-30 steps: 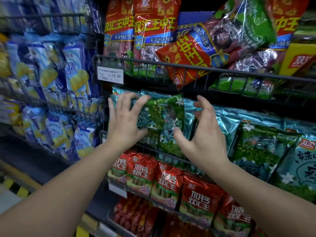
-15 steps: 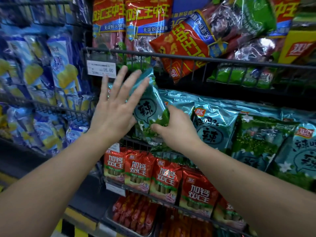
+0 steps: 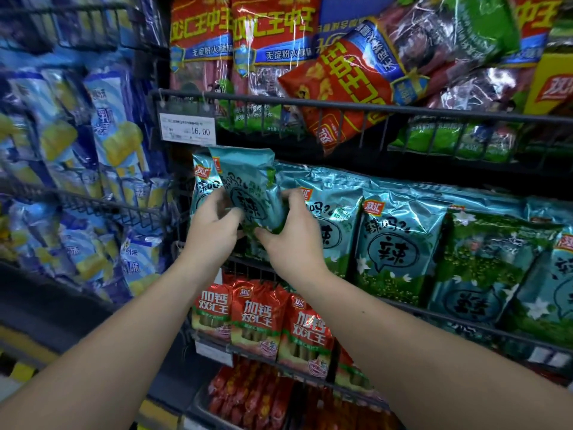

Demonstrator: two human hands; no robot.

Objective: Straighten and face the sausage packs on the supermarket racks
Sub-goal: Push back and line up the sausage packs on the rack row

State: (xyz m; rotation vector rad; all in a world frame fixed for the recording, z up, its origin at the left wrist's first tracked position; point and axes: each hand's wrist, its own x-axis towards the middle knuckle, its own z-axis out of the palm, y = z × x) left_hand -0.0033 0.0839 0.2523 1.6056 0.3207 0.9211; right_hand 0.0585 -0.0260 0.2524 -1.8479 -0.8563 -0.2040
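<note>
Our left hand, flat against the teal pack half a second ago, now grips its lower part with curled fingers, as does our right hand. The pack stands nearly upright, face out, just below the price tag.

16.00 price tag, yel/blk hazard stripe

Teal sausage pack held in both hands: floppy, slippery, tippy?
Likely floppy: the teal pack creases where the left hand and right hand grip its lower half. Glossy film shows glare, so probably slippery. It stands tilted, so it may flop over unsupported.
</note>
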